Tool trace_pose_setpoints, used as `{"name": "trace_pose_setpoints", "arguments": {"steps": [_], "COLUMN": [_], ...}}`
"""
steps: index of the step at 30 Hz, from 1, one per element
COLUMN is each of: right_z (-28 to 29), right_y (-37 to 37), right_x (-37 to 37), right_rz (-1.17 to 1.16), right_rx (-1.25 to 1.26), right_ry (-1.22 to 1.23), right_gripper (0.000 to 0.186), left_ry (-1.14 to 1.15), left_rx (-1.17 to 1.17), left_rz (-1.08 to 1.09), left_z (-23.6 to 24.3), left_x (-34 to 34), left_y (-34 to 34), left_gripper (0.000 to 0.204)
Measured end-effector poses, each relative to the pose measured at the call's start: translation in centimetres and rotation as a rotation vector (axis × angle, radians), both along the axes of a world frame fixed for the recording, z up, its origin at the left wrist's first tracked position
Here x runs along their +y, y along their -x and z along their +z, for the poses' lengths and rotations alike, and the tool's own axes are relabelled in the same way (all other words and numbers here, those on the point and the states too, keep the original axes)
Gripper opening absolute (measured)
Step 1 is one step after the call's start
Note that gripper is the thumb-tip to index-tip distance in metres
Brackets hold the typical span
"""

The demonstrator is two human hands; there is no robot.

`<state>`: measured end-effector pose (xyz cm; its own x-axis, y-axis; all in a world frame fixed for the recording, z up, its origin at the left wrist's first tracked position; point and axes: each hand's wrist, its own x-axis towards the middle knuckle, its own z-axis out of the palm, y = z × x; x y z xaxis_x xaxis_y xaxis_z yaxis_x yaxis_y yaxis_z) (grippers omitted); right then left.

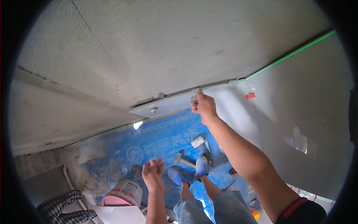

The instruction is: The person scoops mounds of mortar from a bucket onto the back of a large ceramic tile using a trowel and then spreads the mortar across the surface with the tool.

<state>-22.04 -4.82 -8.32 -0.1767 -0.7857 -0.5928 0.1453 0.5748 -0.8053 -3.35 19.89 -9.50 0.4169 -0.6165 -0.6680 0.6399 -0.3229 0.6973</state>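
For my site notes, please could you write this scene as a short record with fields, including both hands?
Left hand: fingers curled; whether it holds something cannot be told
Right hand: at the top edge of the pale wall panels, near a clear clip; grip unclear
Wall: bare grey surface above the panels
Marks: green line along the right panel's top; red piece at a joint
Floor: blue covering
Tools: white-headed mallet, wooden-handled hammer, near the shoes
Lower left: bucket, checked cloth

Right arm (244, 153) extended forward, right hand (206, 107) with fingers (194, 102) curled; left hand (153, 178) lower, closer in, fingers bent.
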Motion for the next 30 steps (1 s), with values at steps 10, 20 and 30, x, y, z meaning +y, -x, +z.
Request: {"name": "trace_pose_setpoints", "arguments": {"steps": [10, 20, 30], "right_z": [-3.6, -11.3, -10.4], "right_y": [5.8, 19.2, 22.3], "right_x": [5.6, 35.2, 33.7], "right_rz": [0.168, 0.442, 0.713], "right_rx": [-0.134, 0.08, 0.262], "right_ry": [-0.108, -0.699, -0.626], "right_gripper": [0.042, 0.023, 0.02], "left_ry": [0.082, 0.023, 0.0], "left_rx": [0.012, -0.015, -0.001], "left_rz": [0.06, 0.039, -0.084], "left_z": [2.0, -0.2, 0.6], "left_x": [-15.7, -18.6, -19.2], "left_y": [-2.6, -5.1, -5.5], "left_gripper": [0.023, 0.019, 0.021]}}
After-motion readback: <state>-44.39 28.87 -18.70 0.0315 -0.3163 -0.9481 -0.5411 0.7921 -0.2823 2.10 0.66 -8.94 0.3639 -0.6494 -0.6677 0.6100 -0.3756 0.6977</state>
